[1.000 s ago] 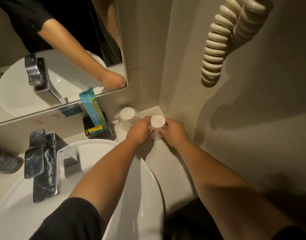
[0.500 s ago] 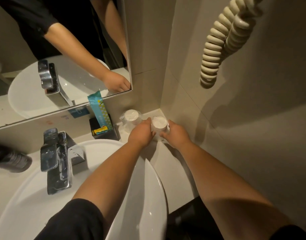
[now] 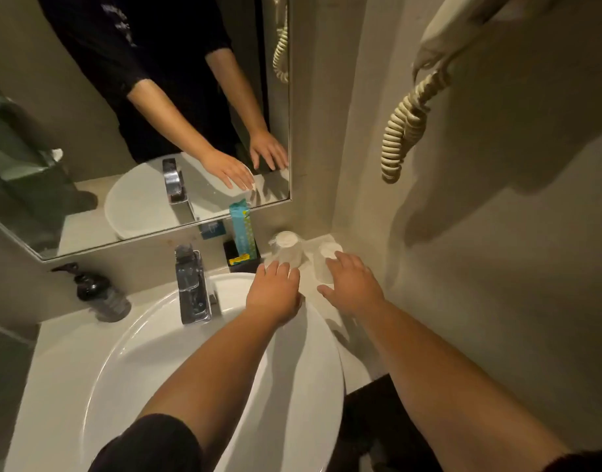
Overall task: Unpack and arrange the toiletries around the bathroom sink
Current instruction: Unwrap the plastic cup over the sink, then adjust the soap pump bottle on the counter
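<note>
Cups [image 3: 287, 247] stand seemingly upside down; open hands [image 3: 274, 294] hover near.

Beige tiled walls [image 3: 497, 267] met in a corner, dimly lit and shadowed. A framed mirror [image 3: 88, 148] hung on the back wall, and a coiled cream cord [image 3: 400, 131] dangled from a wall-mounted unit on the right wall.

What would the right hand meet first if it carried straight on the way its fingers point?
Most likely the clear cup in the corner: the right hand, open with fingers spread, points at it, fingertips at or just over its near side. Contact can't be judged from this view. Behind the cup is the wall.
</note>
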`<move>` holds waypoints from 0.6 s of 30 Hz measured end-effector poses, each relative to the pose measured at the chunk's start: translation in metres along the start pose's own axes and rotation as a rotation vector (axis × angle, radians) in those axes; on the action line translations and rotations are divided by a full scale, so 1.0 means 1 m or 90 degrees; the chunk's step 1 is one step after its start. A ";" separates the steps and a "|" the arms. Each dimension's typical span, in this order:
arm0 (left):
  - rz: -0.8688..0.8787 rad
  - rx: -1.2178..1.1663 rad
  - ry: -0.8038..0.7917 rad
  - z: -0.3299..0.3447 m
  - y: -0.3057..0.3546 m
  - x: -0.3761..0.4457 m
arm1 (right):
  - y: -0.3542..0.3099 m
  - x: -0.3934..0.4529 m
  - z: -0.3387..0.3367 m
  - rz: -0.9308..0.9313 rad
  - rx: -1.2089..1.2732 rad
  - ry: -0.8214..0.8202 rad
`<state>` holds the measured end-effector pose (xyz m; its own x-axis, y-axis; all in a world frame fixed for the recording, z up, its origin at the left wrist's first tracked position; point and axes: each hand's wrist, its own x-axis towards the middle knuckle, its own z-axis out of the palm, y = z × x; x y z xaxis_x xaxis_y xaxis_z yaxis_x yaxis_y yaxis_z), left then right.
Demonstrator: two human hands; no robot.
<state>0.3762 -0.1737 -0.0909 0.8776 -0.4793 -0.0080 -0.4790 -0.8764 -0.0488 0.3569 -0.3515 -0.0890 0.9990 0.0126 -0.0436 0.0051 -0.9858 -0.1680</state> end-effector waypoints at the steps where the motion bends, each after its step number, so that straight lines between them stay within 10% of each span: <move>1: -0.006 0.003 0.003 -0.003 -0.001 -0.010 | -0.003 -0.008 -0.002 -0.022 -0.016 -0.004; 18: -0.293 -0.078 0.117 -0.023 0.024 -0.168 | -0.044 -0.099 -0.005 -0.262 -0.013 -0.012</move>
<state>0.2169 -0.1147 -0.0675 0.9859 -0.0329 0.1638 -0.0517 -0.9924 0.1120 0.2584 -0.3099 -0.0720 0.9120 0.4102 0.0048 0.4059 -0.9007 -0.1551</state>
